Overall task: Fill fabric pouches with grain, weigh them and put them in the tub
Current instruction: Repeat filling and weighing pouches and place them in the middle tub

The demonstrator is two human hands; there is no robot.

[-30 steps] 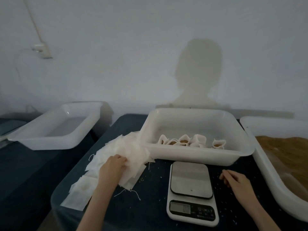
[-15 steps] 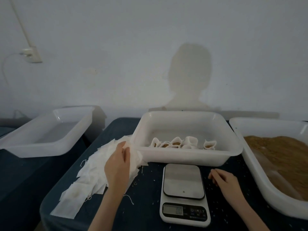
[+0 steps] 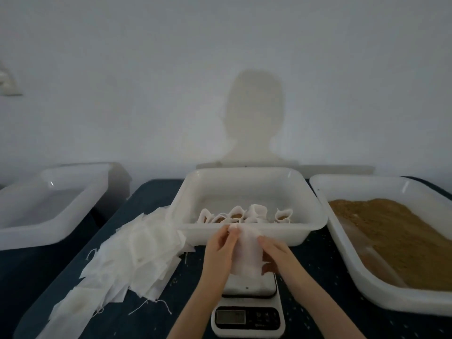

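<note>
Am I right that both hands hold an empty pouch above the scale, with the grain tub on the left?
Not quite. The head view shows both the left hand and right hand holding the pouch above the scale, but the grain tub sits on the right.

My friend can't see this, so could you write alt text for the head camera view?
Both hands, left hand and right hand, hold an empty pouch above a scale. Behind it is a tub of filled pouches, grain at right.

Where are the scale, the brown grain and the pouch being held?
scale (image 3: 247, 316), head view, display panel
grain (image 3: 396, 231), head view, middle of the heap
pouch (image 3: 247, 255), head view, flat middle of the fabric
</note>
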